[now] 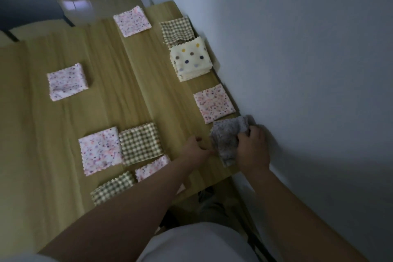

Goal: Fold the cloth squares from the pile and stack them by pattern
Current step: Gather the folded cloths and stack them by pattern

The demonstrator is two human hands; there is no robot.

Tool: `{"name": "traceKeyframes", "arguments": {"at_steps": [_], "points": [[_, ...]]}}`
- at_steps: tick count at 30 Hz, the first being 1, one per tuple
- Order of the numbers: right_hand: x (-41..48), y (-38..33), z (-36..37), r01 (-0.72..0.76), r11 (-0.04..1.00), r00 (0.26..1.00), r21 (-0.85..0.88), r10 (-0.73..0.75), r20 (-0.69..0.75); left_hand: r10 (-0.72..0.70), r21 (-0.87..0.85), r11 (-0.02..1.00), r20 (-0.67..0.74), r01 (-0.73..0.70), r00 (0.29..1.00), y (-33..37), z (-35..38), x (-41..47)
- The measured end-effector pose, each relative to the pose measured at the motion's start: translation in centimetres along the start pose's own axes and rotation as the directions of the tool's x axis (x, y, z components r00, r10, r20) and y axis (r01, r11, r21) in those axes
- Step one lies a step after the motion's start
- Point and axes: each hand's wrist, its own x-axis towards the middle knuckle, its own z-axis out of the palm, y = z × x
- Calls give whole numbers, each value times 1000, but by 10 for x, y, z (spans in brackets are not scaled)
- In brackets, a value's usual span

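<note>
A greyish speckled cloth square (225,142) lies rumpled at the table's right edge. My right hand (253,149) grips its right side, fingers curled over the fabric. My left hand (196,150) pinches its left edge. Just beyond it lies a pink floral square (213,103). Farther back sits a cream polka-dot stack (191,59), overlapping a brown checked stack (176,30). More floral squares lie at the far middle (131,21), the left (67,82) and the near middle (100,151). A checked square (140,143) lies beside that last one.
The wooden table (127,91) ends at a white wall (297,70) on the right. Near its front edge lie another checked square (112,187) and a partly covered floral square (152,168). A blurred pale object (78,6) stands at the back left.
</note>
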Motion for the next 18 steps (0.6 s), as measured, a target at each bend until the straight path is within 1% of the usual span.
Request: {"name": "traceKeyframes", "arguments": {"at_steps": [1, 2, 4, 5, 6, 8, 9, 11, 12, 13, 14, 15, 16, 18], "points": [[-1, -7, -5, 2, 1000, 999, -28, -4, -50, 3, -16, 1000, -18, -3, 1000, -4, -8, -2], [-5, -16, -10, 37, 997, 993, -72, -44, -108, 14, -36, 999, -47, -15, 999, -9, -15, -4], [-17, -46, -21, 130, 988, 976, -79, -141, -167, 24, -86, 996, -124, -35, 992, -22, -34, -11], [-23, -61, -23, 167, 985, 972, -54, -173, -158, 24, -105, 994, -163, -41, 986, -29, -43, -15], [-33, -81, -23, 238, 970, 961, -45, -242, -135, 27, -136, 989, -208, -56, 978, -40, -56, -23], [-49, -112, -16, 354, 935, 935, -7, -354, -38, 21, -162, 984, -297, -72, 955, -63, -79, -35], [-54, -123, -9, 369, 929, 928, 39, -370, 35, -2, -173, 983, -339, -60, 941, -75, -88, -40], [-63, -142, 7, 261, 955, 928, 141, -288, 237, -60, -186, 982, -417, -21, 907, -103, -108, -53], [-71, -152, 16, 182, 967, 910, 181, -235, 341, -88, -175, 985, -466, 6, 880, -121, -119, -61], [-76, -158, 27, 106, 970, 897, 221, -189, 400, -113, -164, 986, -505, 34, 855, -137, -127, -69], [-76, -155, 35, 22, 967, 892, 256, -134, 432, -128, -152, 987, -531, 54, 837, -144, -129, -72], [-81, -157, 45, -25, 966, 890, 259, -96, 445, -154, -156, 984, -547, 81, 823, -155, -134, -78], [-88, -163, 53, -55, 970, 888, 238, -61, 456, -187, -167, 980, -549, 112, 815, -168, -139, -86], [-92, -161, 65, -96, 980, 906, 174, 14, 423, -204, -163, 977, -538, 136, 818, -183, -140, -89]]}}
